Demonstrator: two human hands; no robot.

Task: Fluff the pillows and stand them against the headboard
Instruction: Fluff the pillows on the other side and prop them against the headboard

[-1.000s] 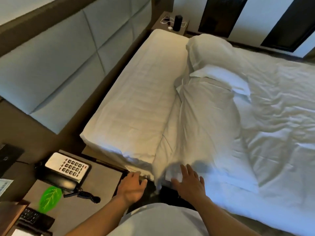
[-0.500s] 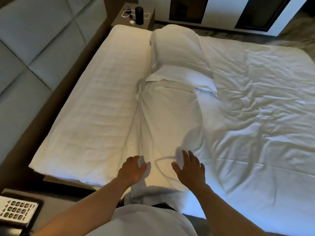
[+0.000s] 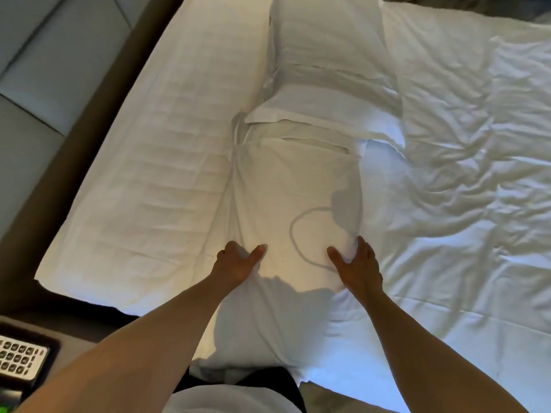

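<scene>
A white pillow lies flat along the bed, running away from me. My left hand pinches its left side, fingers curled into the fabric. On the pillow's right side, my right hand clasps the edge with thumb on top. A second white pillow lies beyond it, its near end overlapping the first. The padded grey headboard runs along the left, with a strip of bare mattress between it and the pillows.
A rumpled white sheet covers the bed to the right. A telephone keypad sits on the bedside table at the lower left. A dark wooden frame separates the headboard from the mattress.
Both hands went from hovering open near the pillow's near end to gripping its two sides. The view has come closer over the bed.
</scene>
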